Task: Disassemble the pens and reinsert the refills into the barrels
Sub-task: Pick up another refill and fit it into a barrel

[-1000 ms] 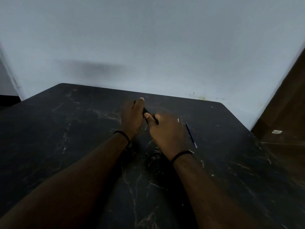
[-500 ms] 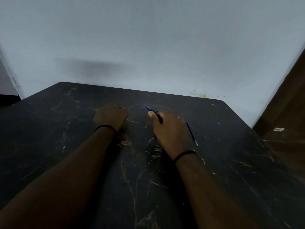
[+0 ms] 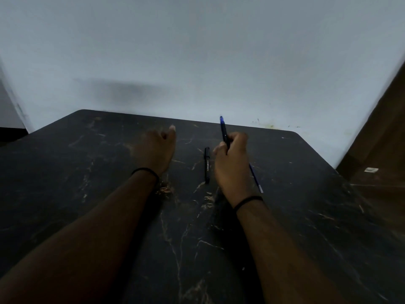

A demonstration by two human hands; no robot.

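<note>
Both forearms reach away from the viewer across the dark marbled table [image 3: 306, 227], each wrist ringed by a thin black band. The landmark here is the black pen barrel [image 3: 206, 165], which lies flat on the table, pointing away from the viewer, with small pale lettering along its side.

Just right of the barrel, the right hand [image 3: 232, 165] is lifted a little off the surface, its fingers curled round a blue-tipped pen [image 3: 224, 131]. That pen stands nearly upright, leaning slightly left, and its blue end rises past the far edge of the table against the wall. The lower part of it is hidden inside the fist.

Further right of the barrel, partly hidden behind the right hand, a thin blue refill [image 3: 256, 181] lies on the table, running diagonally, its pale near end pointing toward the viewer and to the right.

Left of the barrel, well apart from it, the left hand [image 3: 156, 149] rests low over the table with the fingers loosely curled under and the thumb stretched forward. It appears to hold nothing, though the palm side is out of sight and the hand is a little blurred.

Beyond the barrel and both hands, the table ends at a plain pale wall [image 3: 197, 51].
</note>
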